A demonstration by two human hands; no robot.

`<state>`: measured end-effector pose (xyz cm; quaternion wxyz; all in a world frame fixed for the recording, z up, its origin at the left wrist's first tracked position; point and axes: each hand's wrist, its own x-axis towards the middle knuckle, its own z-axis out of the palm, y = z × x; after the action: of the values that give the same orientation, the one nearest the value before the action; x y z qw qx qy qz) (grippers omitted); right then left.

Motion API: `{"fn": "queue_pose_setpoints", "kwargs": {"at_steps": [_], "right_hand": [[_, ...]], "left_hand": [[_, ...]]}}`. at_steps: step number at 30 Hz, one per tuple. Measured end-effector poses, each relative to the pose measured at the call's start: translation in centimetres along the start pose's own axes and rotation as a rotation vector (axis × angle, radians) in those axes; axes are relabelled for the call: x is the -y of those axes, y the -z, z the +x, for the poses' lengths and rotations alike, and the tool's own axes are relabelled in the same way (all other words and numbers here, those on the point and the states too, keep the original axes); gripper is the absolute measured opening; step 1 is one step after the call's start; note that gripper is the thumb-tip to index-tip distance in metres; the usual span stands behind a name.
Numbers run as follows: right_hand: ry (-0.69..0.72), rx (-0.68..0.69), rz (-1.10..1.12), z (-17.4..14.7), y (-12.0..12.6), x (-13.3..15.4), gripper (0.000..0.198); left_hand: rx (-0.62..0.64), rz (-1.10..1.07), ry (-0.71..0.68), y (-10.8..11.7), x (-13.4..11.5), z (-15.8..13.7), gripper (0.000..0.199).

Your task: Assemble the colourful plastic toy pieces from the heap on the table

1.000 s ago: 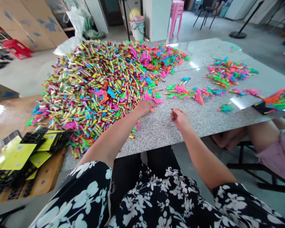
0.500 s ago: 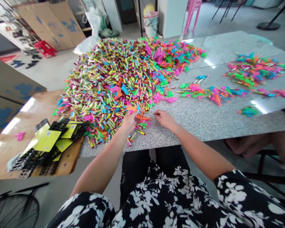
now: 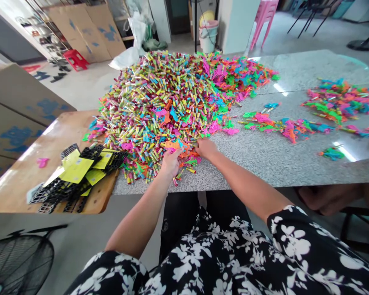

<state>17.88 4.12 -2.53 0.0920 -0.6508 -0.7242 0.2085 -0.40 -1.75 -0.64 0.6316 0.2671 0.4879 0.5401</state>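
My left hand is closed on plastic toy guns, orange and blue, at the front edge of a big heap. My right hand is just to the right of them, fingers closed and touching the heap's edge; whatever they hold is hidden. The heap is made of small tubes with yellow and red wraps, mixed with bright toy guns. More orange pieces and loose tubes lie between and below my hands on the speckled grey table.
Left of the heap, a wooden board bears black mesh pieces with yellow cards and a pink toy gun. To the right lie a row of toy guns and a larger pile. A fan stands at lower left.
My right hand has moved left from the bare tabletop to the heap's edge, close to my left hand. The left hand keeps its toy guns. The whole view has shifted slightly.
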Motion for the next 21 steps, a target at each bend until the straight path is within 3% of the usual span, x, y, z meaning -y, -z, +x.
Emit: {"fn": "queue_pose_setpoints", "kwargs": {"at_steps": [5,10,12,15,18,21], "right_hand": [[-0.032,0.077,-0.077,-0.7,0.4,-0.2,0.038],[0.046,-0.041,0.009,-0.7,0.0,-0.1,0.023],[0.019,-0.119,0.156,-1.3,-0.3,-0.2,0.016],[0.053,-0.190,0.581,-3.0,-0.7,-0.3,0.014],[0.130,-0.103,1.038,-5.1,-1.0,0.1,0.024],[0.115,-0.055,1.250,-6.5,-1.0,0.6,0.034]], "left_hand": [[0.014,-0.007,-0.001,-0.3,0.3,-0.1,0.040],[0.037,0.002,-0.002,-0.6,0.4,-0.2,0.043],[0.021,0.000,-0.017,-0.5,0.2,-0.1,0.041],[0.013,-0.014,-0.045,-0.5,0.0,0.0,0.036],[0.020,-0.027,-0.054,-0.9,0.1,0.2,0.033],[0.026,-0.032,-0.047,-1.5,0.2,0.1,0.030]]}}
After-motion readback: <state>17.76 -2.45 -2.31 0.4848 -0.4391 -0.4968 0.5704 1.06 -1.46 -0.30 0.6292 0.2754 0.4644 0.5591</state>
